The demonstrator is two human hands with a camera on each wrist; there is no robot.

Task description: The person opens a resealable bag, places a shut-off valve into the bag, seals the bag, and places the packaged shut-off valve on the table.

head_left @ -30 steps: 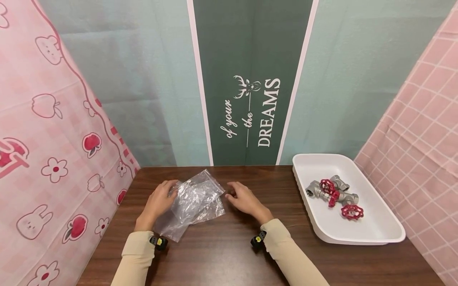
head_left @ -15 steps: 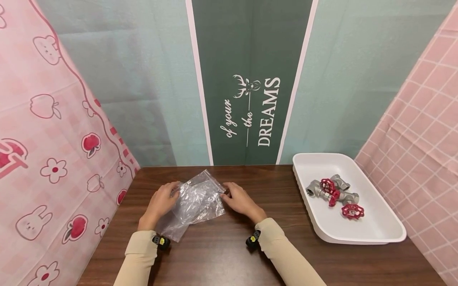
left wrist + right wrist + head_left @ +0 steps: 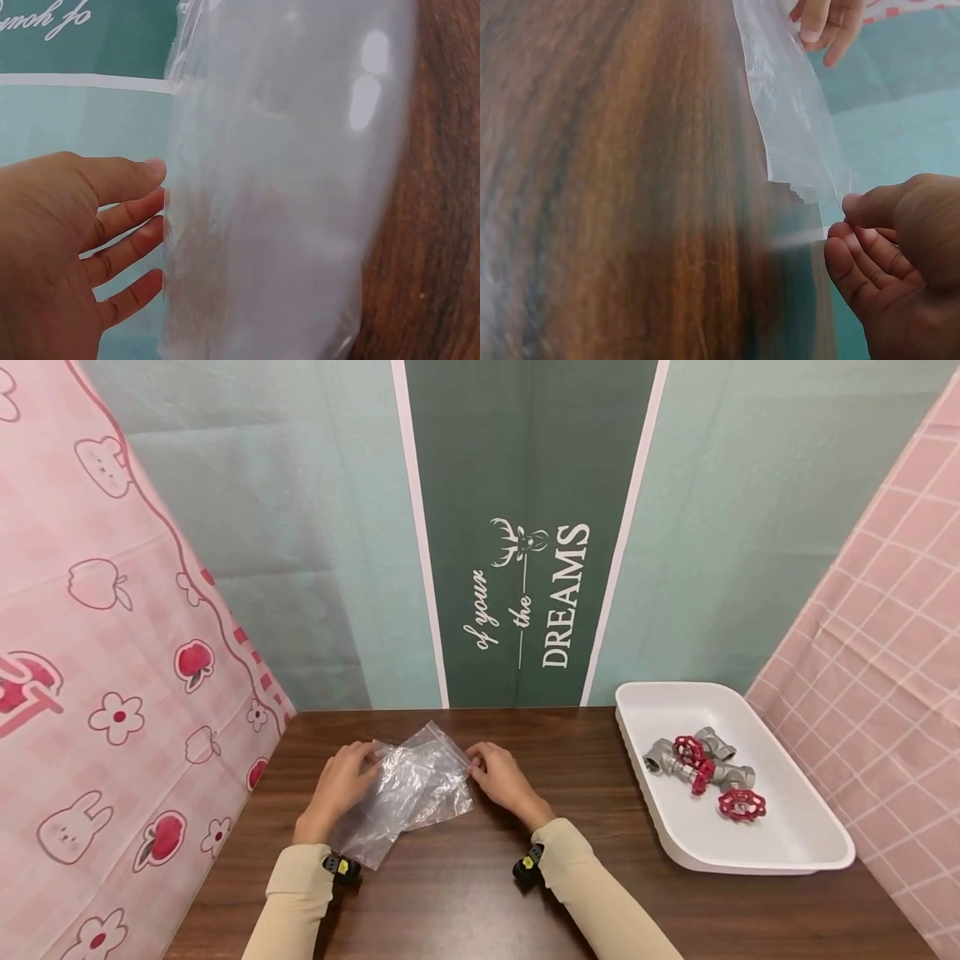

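Observation:
Clear plastic zip bags (image 3: 420,785) lie overlapped and crinkled on the dark wooden table. At their upper right corner my right hand (image 3: 506,781) pinches the edge between thumb and fingertips; the right wrist view shows the corner of a bag (image 3: 787,97) at the thumb. On the opposite side is my left hand (image 3: 345,785), its fingertips right at the left edge of the bags. In the left wrist view its thumb and fingers stand apart, loosely extended beside the plastic (image 3: 285,187).
A white plastic tray (image 3: 806,831) stands on the table's right side. Inside it lie metal valves (image 3: 738,804) with red handwheels. Green printed cloth (image 3: 525,460) hangs behind the table (image 3: 465,902), with pink cloth at both sides.
My right hand has moved left onto the corner of the bags, from a small gap away. The left hand has shifted slightly right, and the bags have moved a little.

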